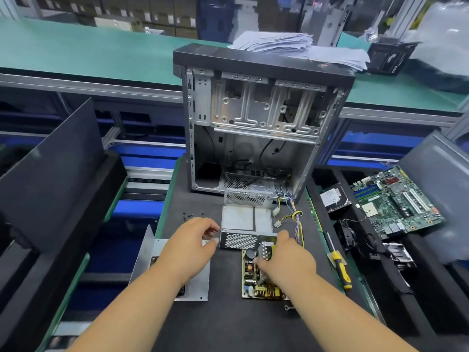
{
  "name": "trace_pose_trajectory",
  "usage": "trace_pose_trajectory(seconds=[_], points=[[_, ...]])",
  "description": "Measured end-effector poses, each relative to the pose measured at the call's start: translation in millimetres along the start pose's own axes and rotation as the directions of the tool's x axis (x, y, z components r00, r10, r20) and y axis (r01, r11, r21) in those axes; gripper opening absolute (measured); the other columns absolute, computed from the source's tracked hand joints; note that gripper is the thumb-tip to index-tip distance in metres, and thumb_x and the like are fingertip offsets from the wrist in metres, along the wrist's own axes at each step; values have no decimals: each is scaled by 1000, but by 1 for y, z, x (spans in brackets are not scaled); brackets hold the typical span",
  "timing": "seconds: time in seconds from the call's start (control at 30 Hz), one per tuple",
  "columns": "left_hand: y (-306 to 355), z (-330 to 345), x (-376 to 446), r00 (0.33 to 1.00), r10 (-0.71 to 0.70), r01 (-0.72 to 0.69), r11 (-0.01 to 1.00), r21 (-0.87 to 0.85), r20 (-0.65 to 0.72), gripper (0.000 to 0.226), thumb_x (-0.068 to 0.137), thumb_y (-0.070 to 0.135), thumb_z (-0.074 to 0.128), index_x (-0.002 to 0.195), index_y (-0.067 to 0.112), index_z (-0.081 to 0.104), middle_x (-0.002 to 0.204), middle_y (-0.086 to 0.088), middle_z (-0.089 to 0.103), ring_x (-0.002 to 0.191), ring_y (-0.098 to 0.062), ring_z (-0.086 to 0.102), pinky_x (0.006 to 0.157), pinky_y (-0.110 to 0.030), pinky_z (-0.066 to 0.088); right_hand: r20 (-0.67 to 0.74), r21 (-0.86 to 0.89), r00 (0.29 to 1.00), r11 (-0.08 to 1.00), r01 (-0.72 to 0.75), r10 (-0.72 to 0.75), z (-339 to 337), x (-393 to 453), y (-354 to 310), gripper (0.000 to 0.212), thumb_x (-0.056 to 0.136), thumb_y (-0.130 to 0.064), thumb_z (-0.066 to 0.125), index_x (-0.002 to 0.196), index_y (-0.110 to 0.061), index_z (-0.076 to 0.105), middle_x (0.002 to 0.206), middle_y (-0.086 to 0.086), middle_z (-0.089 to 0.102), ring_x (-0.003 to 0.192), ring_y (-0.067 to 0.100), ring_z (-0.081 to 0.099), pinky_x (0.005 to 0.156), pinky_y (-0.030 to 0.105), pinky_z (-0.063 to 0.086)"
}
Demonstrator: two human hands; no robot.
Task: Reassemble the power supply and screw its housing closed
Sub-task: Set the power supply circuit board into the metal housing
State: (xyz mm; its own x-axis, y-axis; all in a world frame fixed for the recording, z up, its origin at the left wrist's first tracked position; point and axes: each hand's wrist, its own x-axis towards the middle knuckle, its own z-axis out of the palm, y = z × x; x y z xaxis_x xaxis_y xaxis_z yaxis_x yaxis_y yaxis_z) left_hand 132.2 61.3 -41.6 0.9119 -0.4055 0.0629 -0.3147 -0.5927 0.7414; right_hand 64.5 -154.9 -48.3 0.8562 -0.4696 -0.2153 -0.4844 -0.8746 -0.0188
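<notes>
Workshop line — black mat (203, 326) on the near bench, green edging at its sides. Behind it, a long green-topped bench (88, 54) on aluminium framing (114, 88), blue bins (149, 151) beneath. Paper stack (291, 44) and a black box (388, 57) on that bench. Far back — dim shelving with cartons (165, 16). Even overhead light.

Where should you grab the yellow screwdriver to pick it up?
Probably by the yellow handle, coming down from above with the right hand, which is nearer. The screwdriver lies flat on the mat's right edge, handle toward the person and thin shaft pointing away. The handle is the thick end, and nothing lies on it.
</notes>
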Motion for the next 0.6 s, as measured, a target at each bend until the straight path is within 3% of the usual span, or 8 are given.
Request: trace_pose_trajectory(seconds=[0.1,0.23,0.37,0.6], points=[[3,6,9,999,39,-41,995,90,28,24,88,24,65,108,37,60,103,21,55,99,2,52,89,-19,44,3,22,1000,1000,-12,12,-10,0,11,65,74,-71,61,98,-21,27,90,-5,52,70,20,52,48,27,35],[3,16,23,997,55,-65,979,194,55,32,89,29,65,120,33,59,116,14,55,113,-11,50,98,-29,43,-26,103,999,994,-28,31,-28,-2,35,60,67,-65,65,96,-22,37,80,-8,54,72,22,57,55,29,41],[1,28,34,992,45,-85,928,362,118,42,92,36,61,134,34,54,130,9,56,122,-20,47,104,-35,38,-109,127,993,992,-22,36,-51,0,58,53,60,-62,66,84,-26,35,74,-10,51,67,20,53,54,31,36],[11,38,44,995,49,-88,846,525,88,20,94,35,59,111,41,67,109,15,67,107,-13,56,89,-29,28,-203,184,979,983,20,18,-89,10,94,52,61,-62,67,79,-26,34,68,-5,56,60,13,52,48,29,32]])
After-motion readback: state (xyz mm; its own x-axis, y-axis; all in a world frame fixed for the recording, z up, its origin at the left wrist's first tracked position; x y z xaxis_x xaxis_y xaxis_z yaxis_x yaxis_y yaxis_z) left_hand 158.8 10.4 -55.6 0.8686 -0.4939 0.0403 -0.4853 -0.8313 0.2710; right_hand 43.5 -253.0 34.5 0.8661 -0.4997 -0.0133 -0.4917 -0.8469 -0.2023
